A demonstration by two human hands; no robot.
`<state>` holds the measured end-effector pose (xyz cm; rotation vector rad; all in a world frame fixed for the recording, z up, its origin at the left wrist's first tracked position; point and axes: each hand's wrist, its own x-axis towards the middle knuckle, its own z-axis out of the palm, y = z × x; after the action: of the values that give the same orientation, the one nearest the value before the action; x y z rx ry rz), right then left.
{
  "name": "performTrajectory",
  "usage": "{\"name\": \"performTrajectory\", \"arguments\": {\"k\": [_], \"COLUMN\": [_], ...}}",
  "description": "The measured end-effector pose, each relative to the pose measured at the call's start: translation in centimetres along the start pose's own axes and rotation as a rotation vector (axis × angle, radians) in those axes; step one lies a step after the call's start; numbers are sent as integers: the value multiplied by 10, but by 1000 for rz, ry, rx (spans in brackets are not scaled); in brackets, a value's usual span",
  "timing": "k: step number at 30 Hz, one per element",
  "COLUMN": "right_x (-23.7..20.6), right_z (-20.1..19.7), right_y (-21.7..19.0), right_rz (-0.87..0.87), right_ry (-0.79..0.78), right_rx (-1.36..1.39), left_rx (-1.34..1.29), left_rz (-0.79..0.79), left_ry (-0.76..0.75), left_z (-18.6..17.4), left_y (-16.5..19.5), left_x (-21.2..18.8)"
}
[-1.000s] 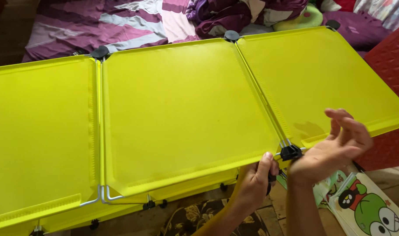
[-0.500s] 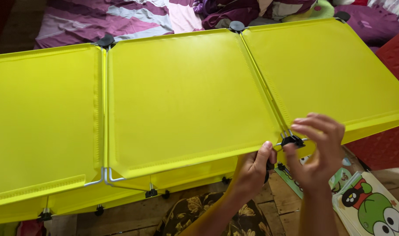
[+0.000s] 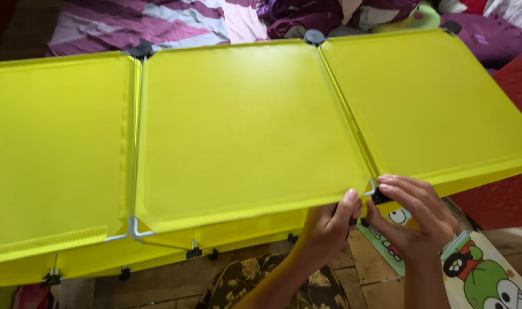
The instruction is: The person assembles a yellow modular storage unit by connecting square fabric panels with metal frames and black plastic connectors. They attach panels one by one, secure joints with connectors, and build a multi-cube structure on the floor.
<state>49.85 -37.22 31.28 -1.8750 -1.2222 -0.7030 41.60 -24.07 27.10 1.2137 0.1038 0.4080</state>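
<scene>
Three yellow plastic panels lie side by side on top of a modular shelf: a left panel (image 3: pixel 49 154), a middle panel (image 3: pixel 244 126) and a right panel (image 3: pixel 432 103). Black round connectors (image 3: pixel 314 37) join their corners. My left hand (image 3: pixel 329 226) grips the near edge of the middle panel from below, thumb on top. My right hand (image 3: pixel 412 220) is cupped over the black connector (image 3: pixel 380 197) at the near corner between the middle and right panels, fingers pressing on it.
A purple striped bedspread (image 3: pixel 135 23) and bundled clothes (image 3: pixel 329 14) lie behind the shelf. A red plastic piece (image 3: pixel 515 137) stands at the right. A cartoon-printed mat (image 3: pixel 484 274) lies on the wooden floor below. Lower yellow panels with black connectors (image 3: pixel 193 252) show underneath.
My right hand has come down from open in the air onto the near corner connector. My left hand keeps its grip on the panel edge. The view has shifted slightly.
</scene>
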Motion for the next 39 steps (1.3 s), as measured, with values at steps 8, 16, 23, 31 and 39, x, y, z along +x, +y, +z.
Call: {"name": "performTrajectory", "arguments": {"k": [8, 16, 23, 31, 39], "right_x": [0, 36, 59, 59, -6], "right_z": [0, 27, 49, 61, 54], "right_y": [-1, -16, -9, -12, -12], "right_rz": [25, -52, 36, 78, 56], "right_ry": [-17, 650, 615, 537, 612], "right_rx": [-32, -68, -129, -202, 31], "left_rx": [-112, -76, -169, -126, 34], "left_rz": [-85, -152, -183, -225, -26], "left_ry": [-38, -50, -18, 2, 1], "left_z": [-1, -3, -1, -5, -34], "left_y": [-8, -9, -20, -19, -49], "left_x": [-3, -3, -2, 0, -29]}}
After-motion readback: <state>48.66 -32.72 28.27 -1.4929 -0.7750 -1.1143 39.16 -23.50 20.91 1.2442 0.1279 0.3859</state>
